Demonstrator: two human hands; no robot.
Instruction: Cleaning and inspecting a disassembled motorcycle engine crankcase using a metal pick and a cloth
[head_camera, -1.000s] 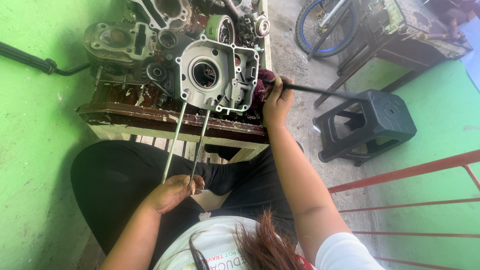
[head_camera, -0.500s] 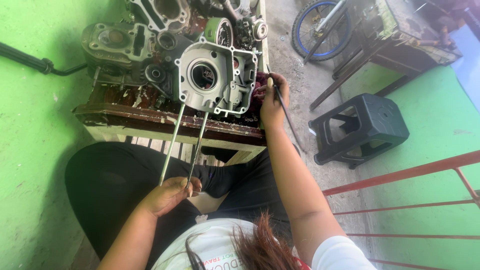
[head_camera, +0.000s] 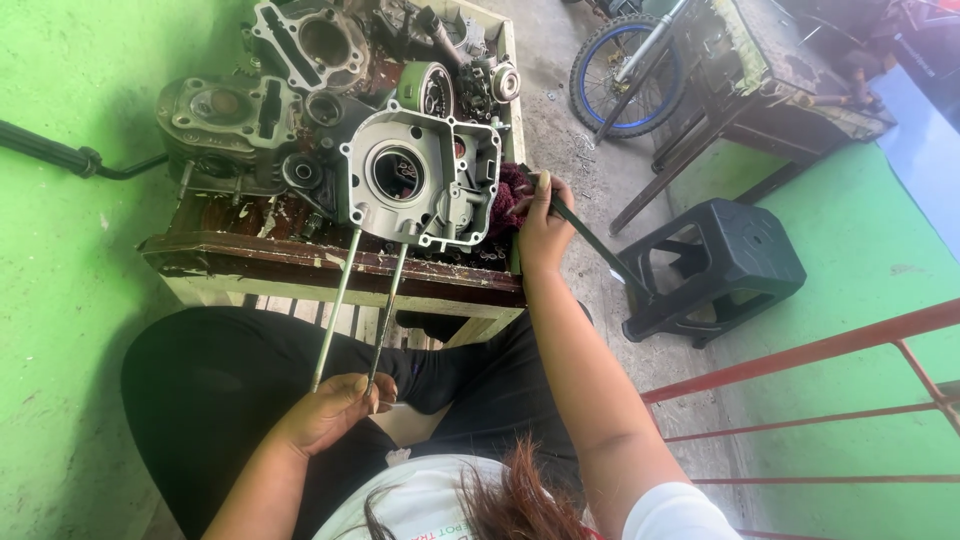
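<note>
Left hand (head_camera: 335, 408) is closed around the near ends of two long studs (head_camera: 340, 300), which run up and away into the lower edge of the crankcase (head_camera: 425, 180). Right hand (head_camera: 543, 225) is closed on a dark rod tool (head_camera: 590, 245) at the right side of the crankcase, just beside a dark red rag (head_camera: 508, 195).

Crankcase position: upright on the near edge of a worn wooden crate (head_camera: 330, 262), resting against other engine parts.

Hazards, as judged from this position:
- The crankcase sits at the crate edge. Pulling the studs toward the lap could tip it off the crate.
- Side load on the studs could bend them or damage their threads.
- The tool could slip off its seat and strike the casting or the fingers.

Behind the crankcase lie a cylinder head (head_camera: 225, 115) and a cylinder (head_camera: 315, 45). Right of the crankcase, on the floor, stands a black stool (head_camera: 720, 270); beyond it, a wheel (head_camera: 625, 65).
</note>
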